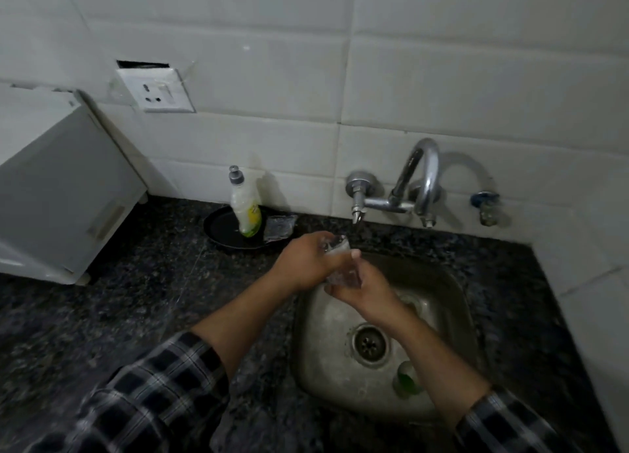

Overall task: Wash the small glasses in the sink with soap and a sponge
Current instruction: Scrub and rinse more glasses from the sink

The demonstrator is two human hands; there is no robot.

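Observation:
Over the far left corner of the steel sink (320,357), both hands hold small clear glasses under the tap spout (357,216). My left hand (304,263) grips one small glass (337,243) at the top. My right hand (360,287) is curled round a second small glass (342,277) just below it. A green sponge (406,379) lies in the sink near the front right, beside the drain (369,343). The dish soap bottle (245,207) stands on a black plate (221,228) left of the tap. Whether water runs from the spout is unclear.
A white appliance (64,183) sits on the dark granite counter (143,299) at the left. A clear plastic wrapper (279,228) lies by the plate. A wall socket (156,90) is above. A second small valve (485,207) sticks out right of the tap.

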